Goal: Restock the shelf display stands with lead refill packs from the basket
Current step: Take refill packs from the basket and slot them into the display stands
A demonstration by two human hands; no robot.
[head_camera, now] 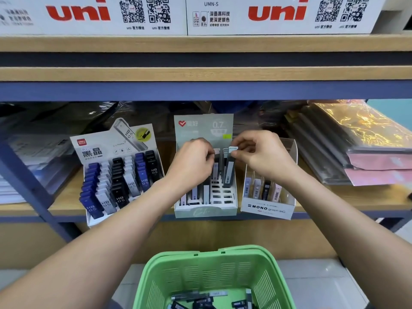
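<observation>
A pale green 0.7 display stand (206,211) sits mid-shelf with several slim lead refill packs upright in its slotted tray. My right hand (263,156) pinches the top of a dark grey refill pack (229,172) standing at the stand's back right. My left hand (194,162) has its fingers curled over the packs in the back row; which pack it holds is hidden by the fingers. Below, a green basket (214,277) holds several loose dark refill packs (201,301).
A Deli HB 0.5 stand (116,175) full of blue, white and black packs stands on the left. A MONO graph stand (267,197) is on the right. Plastic folders (356,148) lie stacked at the shelf's right. Uni boxes (200,14) sit on the upper shelf.
</observation>
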